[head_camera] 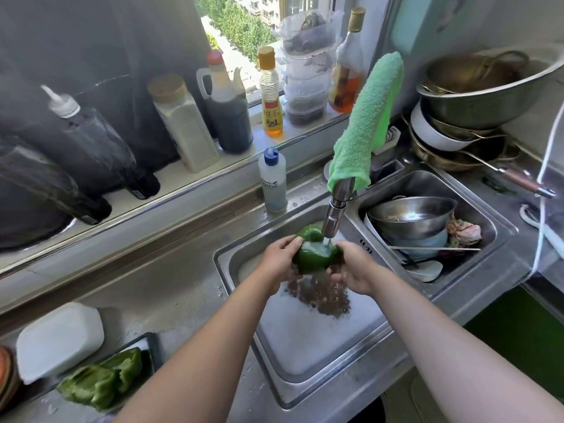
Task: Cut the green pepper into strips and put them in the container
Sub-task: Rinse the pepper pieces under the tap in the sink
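Steel sink basin walls us in; faucet just above. Our left hand and right hand grip the green pepper between them, fingers curled.

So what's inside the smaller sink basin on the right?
In the right basin, a steel bowl sits on a blue bowl, with chopsticks, white dishes and a crumpled cloth. The pile hides the basin floor.
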Demonstrator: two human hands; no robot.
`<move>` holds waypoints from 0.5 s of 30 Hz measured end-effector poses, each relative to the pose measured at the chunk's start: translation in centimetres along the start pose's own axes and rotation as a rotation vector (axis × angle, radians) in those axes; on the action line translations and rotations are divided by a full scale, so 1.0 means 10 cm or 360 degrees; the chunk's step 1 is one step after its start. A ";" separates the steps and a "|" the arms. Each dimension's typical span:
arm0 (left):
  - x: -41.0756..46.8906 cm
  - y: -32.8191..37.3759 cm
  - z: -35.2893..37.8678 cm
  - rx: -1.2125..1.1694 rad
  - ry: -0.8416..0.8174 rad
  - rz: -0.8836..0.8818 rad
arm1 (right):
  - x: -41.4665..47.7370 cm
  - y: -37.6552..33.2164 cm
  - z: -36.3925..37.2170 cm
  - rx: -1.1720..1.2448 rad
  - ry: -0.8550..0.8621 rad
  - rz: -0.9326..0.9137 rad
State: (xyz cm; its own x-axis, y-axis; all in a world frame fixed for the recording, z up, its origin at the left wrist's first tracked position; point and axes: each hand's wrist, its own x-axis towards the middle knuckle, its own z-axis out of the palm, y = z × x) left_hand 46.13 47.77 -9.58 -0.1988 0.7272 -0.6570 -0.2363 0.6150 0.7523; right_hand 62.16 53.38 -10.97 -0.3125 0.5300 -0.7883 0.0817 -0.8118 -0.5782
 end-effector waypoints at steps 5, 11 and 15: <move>0.08 0.04 0.07 0.0128 -0.0041 -0.0126 | 0.00 -0.06 -0.16 -0.0237 0.0335 -0.0222; 0.11 0.07 -0.06 0.0347 -0.0021 -0.0142 | 0.06 -0.44 -0.06 -0.0877 0.0461 -0.0717; 0.14 0.09 -0.18 0.0445 0.0038 -0.0099 | 0.15 -0.91 0.10 -0.0295 0.0113 -0.0566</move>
State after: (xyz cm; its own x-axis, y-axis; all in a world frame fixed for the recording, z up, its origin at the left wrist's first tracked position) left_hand 43.90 48.79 -9.92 -0.2154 0.6803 -0.7005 0.0220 0.7206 0.6930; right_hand 60.03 61.36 -6.68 -0.2866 0.7908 -0.5409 0.1517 -0.5200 -0.8406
